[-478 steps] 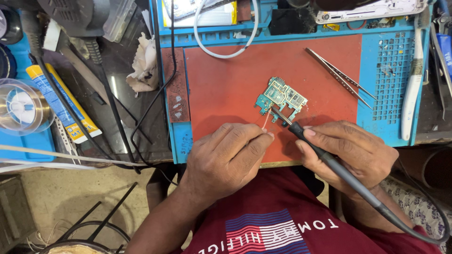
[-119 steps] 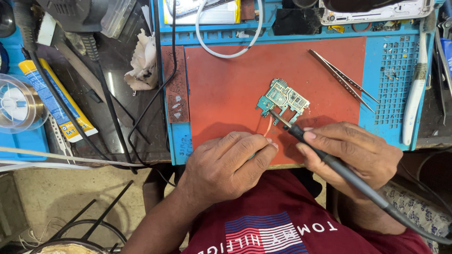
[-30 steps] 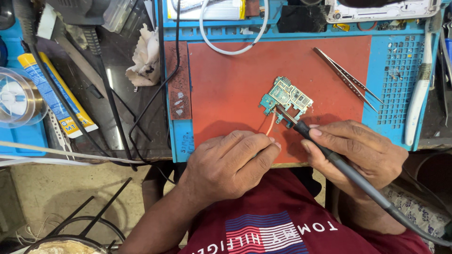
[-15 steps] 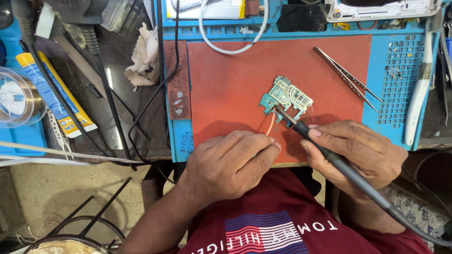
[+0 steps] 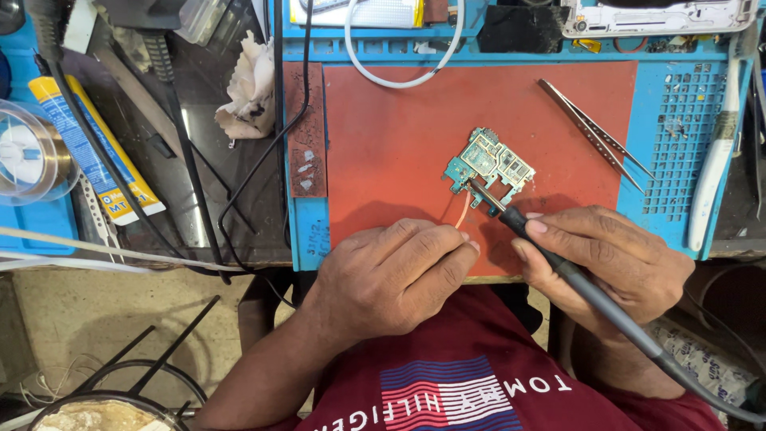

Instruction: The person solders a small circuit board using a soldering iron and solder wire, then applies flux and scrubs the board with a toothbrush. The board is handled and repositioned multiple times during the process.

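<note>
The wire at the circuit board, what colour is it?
Orange: the wire runs from the left hand to the circuit board. The head view shows it best.

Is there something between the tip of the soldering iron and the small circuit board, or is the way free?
Nothing visible blocks it. The soldering iron in the right hand already has its tip on the lower edge of the circuit board. The left hand holds a thin orange wire beside it.

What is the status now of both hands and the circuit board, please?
Left hand pinches thin orange wire at circuit board. Right hand holds soldering iron, tip on board edge. Tweezers lie apart, nothing blocking.
</note>
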